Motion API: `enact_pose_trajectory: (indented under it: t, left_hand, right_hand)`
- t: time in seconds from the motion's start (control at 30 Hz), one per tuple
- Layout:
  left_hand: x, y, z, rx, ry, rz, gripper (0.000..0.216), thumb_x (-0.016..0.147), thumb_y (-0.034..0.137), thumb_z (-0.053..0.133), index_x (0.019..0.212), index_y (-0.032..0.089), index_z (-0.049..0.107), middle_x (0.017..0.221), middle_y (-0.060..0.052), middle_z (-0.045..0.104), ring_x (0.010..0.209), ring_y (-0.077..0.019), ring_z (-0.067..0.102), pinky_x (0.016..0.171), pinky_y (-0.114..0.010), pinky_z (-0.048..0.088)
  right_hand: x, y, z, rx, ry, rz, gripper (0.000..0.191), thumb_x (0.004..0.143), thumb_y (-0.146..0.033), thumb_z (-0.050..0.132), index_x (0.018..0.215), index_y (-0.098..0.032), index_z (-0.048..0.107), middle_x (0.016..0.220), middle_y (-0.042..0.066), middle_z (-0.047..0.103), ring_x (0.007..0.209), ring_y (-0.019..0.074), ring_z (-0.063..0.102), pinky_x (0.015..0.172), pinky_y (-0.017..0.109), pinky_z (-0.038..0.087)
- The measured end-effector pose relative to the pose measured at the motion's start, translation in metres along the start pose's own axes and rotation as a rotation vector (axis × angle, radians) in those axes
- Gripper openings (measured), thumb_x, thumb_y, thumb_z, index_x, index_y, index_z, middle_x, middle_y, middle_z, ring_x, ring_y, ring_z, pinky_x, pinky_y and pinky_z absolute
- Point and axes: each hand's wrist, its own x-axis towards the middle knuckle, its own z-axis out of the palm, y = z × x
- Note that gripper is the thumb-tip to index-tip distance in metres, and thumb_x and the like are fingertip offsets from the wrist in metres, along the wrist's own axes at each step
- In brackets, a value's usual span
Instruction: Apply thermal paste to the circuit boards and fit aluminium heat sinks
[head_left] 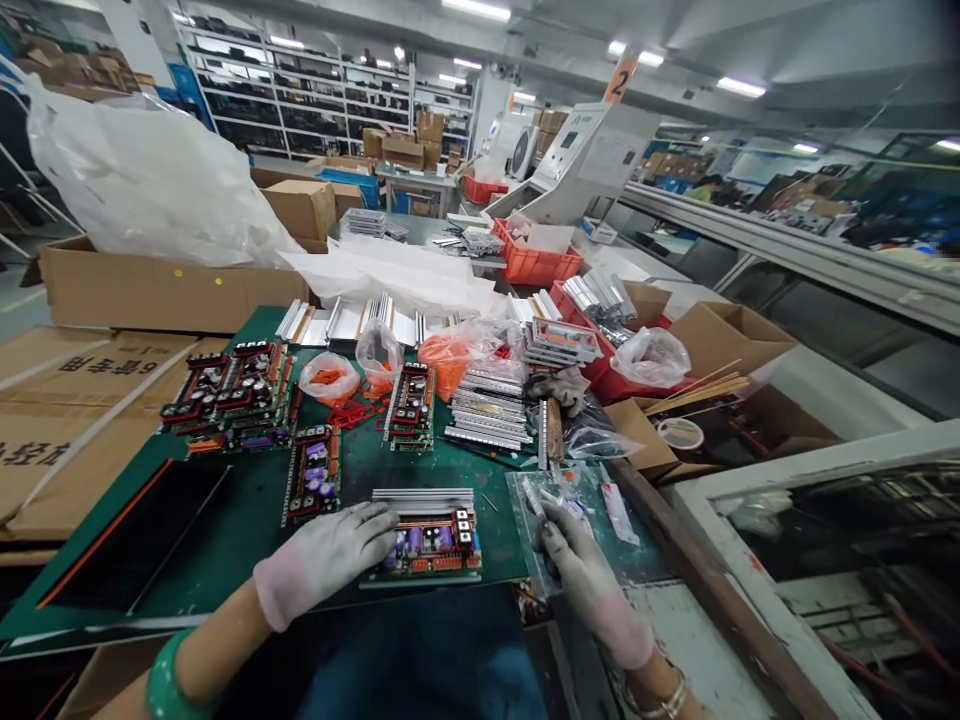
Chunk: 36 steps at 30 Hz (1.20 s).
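My left hand (pixel 337 552), in a white glove, lies with its fingers stretched out against the left end of a circuit board (pixel 439 540). Purple capacitors and black-and-red parts stand on that board. Along its far side runs a silver ribbed metal profile (pixel 424 500). To the right, my gloved right hand (pixel 577 560) is closed around a slim pale piece (pixel 533 498), whose kind I cannot make out. Beneath this hand is a clear plastic bag (pixel 525 545) on the table. A small white tube or packet (pixel 619 513) lies beside the right hand.
Stacked circuit boards (pixel 232 395) stand at the left, near a dark flat panel (pixel 135 535). Bags of orange parts (pixel 328 377), silver metal strips (pixel 487 410) and a wooden-handled tool (pixel 553 430) lie behind. Red crates (pixel 536 262) and an open cardboard box (pixel 731 335) line the right.
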Motion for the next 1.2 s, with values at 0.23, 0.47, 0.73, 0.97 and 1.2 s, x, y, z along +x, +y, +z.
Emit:
enact_pose_trajectory:
  t: [0.23, 0.47, 0.73, 0.97, 1.2]
  left_hand:
    - [-0.009, 0.0, 0.015, -0.087, 0.054, -0.105, 0.043, 0.086, -0.003, 0.046, 0.118, 0.023, 0.058, 0.128, -0.005, 0.059, 0.116, -0.0168, 0.057, 0.101, -0.029, 0.046]
    - [-0.015, 0.012, 0.013, -0.168, 0.042, -0.113, 0.056, 0.079, -0.008, 0.041, 0.125, 0.023, 0.054, 0.133, -0.006, 0.056, 0.122, -0.0198, 0.052, 0.1, -0.032, 0.048]
    - [-0.021, 0.027, 0.01, -0.437, 0.273, -0.296, 0.048, 0.086, 0.021, 0.05, 0.134, 0.016, 0.045, 0.14, -0.012, 0.047, 0.135, -0.0258, 0.038, 0.106, -0.043, 0.044]
    - [-0.016, 0.037, 0.034, -0.51, 0.367, -0.387, 0.064, 0.075, 0.021, 0.07, 0.133, 0.016, 0.041, 0.132, -0.015, 0.053, 0.125, -0.0274, 0.049, 0.1, -0.041, 0.051]
    - [-0.013, 0.038, 0.022, -0.451, 0.312, -0.424, 0.075, 0.062, 0.007, 0.075, 0.129, 0.019, 0.043, 0.127, -0.012, 0.058, 0.121, -0.0282, 0.054, 0.101, -0.045, 0.05]
  right_hand:
    - [-0.007, -0.014, 0.006, -0.047, -0.064, -0.069, 0.037, 0.093, -0.041, 0.043, 0.121, -0.021, 0.06, 0.119, 0.007, 0.064, 0.107, 0.0226, 0.059, 0.093, 0.034, 0.048]
    - [-0.01, -0.009, 0.01, -0.121, -0.107, -0.093, 0.035, 0.091, -0.032, 0.042, 0.121, -0.021, 0.057, 0.119, 0.006, 0.063, 0.114, 0.0215, 0.057, 0.097, 0.035, 0.046]
    - [-0.002, -0.007, 0.019, -0.206, -0.055, -0.106, 0.033, 0.084, -0.024, 0.047, 0.115, -0.023, 0.057, 0.114, 0.005, 0.062, 0.108, 0.0208, 0.06, 0.095, 0.035, 0.048]
    - [0.006, -0.005, 0.025, -0.252, -0.058, -0.088, 0.026, 0.082, -0.022, 0.049, 0.106, -0.022, 0.061, 0.107, 0.005, 0.062, 0.1, 0.0194, 0.062, 0.091, 0.03, 0.048]
    - [0.0, -0.014, 0.027, -0.202, -0.109, -0.017, 0.025, 0.084, -0.026, 0.05, 0.106, -0.021, 0.062, 0.105, 0.004, 0.065, 0.1, 0.0197, 0.061, 0.09, 0.03, 0.047]
